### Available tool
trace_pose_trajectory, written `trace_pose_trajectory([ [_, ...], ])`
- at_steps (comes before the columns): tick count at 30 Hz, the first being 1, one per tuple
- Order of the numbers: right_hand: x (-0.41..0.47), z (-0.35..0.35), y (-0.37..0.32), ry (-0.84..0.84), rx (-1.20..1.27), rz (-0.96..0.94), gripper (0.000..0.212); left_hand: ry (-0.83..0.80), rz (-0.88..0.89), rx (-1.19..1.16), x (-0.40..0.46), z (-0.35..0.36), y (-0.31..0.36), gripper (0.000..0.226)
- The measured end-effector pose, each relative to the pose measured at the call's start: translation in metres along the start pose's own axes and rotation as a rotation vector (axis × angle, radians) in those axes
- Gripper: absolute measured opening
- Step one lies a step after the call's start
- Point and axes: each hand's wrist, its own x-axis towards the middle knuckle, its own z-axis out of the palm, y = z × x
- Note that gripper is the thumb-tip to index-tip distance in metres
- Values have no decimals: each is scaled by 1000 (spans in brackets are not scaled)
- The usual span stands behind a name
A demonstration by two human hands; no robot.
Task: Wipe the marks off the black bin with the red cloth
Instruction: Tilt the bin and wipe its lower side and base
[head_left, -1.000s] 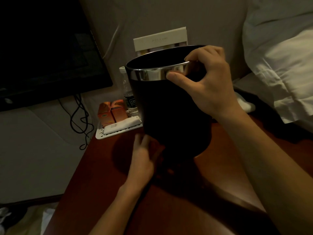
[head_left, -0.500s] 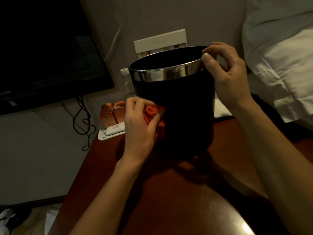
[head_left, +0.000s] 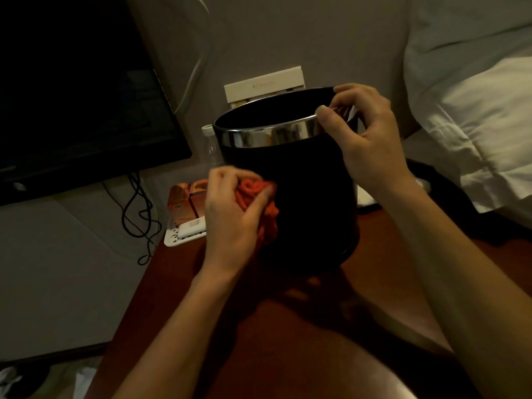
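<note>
A black round bin point(head_left: 311, 197) with a shiny metal band at its rim stands on the dark red table point(head_left: 230, 326), tilted a little toward me. My right hand point(head_left: 365, 142) pinches the rim on the bin's right side, thumb on the metal band. My left hand point(head_left: 233, 217) holds a bunched red cloth point(head_left: 264, 208) pressed against the bin's left side, about halfway up. In this dim light I cannot make out any marks on the bin.
A white tray point(head_left: 184, 237) with orange boxes point(head_left: 187, 200) and a clear bottle point(head_left: 211, 145) sits behind the bin at the table's left edge. A dark screen point(head_left: 74, 110) with hanging cables fills the left. White pillows point(head_left: 475, 110) lie at the right.
My left hand took up the red cloth from the table under the bin and brought it against the bin's left side. My right hand shifted along the rim to the right side.
</note>
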Motion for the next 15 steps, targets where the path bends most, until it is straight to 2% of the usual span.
trace_pose_trajectory([
  [3,0,-1,-2,-5,-18,-6,22,-1,-12,-92,11,-8,19,27],
  [7,-2,-4,-10,-66,-9,40,17,-26,-183,-268,-7,-12,19,15],
  [10,-6,-2,-22,-77,36,44,14,-13,-280,-372,-13,-25,22,16],
  [15,-18,3,-40,-61,23,40,15,3,-300,-475,-25,-49,30,17],
])
